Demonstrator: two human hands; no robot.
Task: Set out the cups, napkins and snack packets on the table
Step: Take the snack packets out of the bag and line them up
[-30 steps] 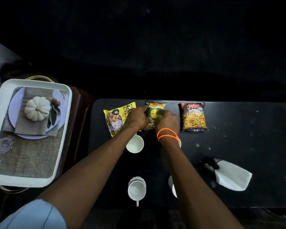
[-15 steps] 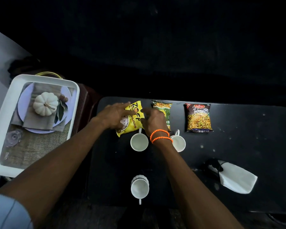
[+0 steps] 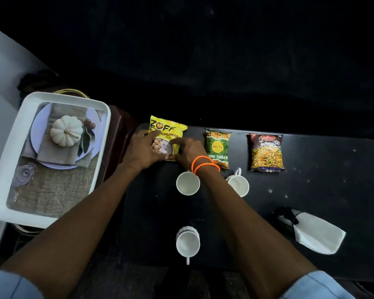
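Yellow packet (image 3: 167,134): flat at the far left corner of the black tabletop (image 3: 311,190), upright to the camera, caught between both hands.
Left hand (image 3: 141,152): over the packet's left lower half, fingers curved across its front, thumb side hidden; grip grasping the yellow packet.
Right hand (image 3: 189,151): at the packet's right lower edge, fingers bent in against it, orange bead bracelets (image 3: 205,165) on the wrist; grip pinching the same packet.
Green packet (image 3: 217,151): just right of the right hand, lying flat, untouched, lower left corner covered by the wrist.
Dark red packet (image 3: 267,152): further right, well apart from the hands, lying flat.
Cups: one (image 3: 187,183) just under the right wrist, handle hidden; one (image 3: 238,185) right of the forearm, partly covered by it; one (image 3: 187,242) near the front edge, handle towards the camera.
White napkin (image 3: 317,235): right front of the tabletop, tucked into a dark holder (image 3: 284,217) hard to make out.
White tray (image 3: 7,186): off to the left beside the tabletop, carrying a plate and a small white pumpkin (image 3: 66,133).
Hard to see: packet's lower corners under the hands; everything beyond the tabletop lost in darkness.
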